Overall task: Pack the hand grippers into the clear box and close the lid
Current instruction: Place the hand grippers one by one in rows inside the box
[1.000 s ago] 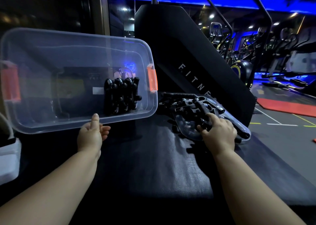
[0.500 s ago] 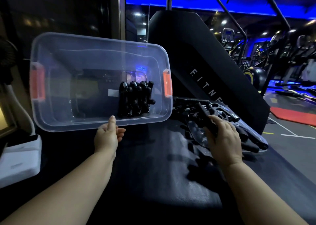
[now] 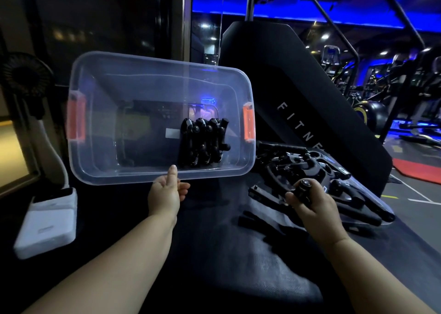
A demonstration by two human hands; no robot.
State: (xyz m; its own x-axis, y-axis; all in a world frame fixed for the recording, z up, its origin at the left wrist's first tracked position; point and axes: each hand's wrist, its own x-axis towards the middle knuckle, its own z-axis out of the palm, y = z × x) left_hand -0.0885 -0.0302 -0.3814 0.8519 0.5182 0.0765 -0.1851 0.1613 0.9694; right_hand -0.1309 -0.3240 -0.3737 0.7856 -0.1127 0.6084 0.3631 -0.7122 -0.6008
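Left hand grips tilted clear box by its near rim, grippers inside. Right hand clutches one hand gripper, beside the pile.

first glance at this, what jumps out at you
The big clear plastic box with orange latches, tipped so its opening faces the camera at centre left, with the left hand gripping its near rim and a row of black hand grippers inside near its right end. To the right, the right hand grips one black hand gripper over a pile of more grippers, with blue-lit gym machines behind.
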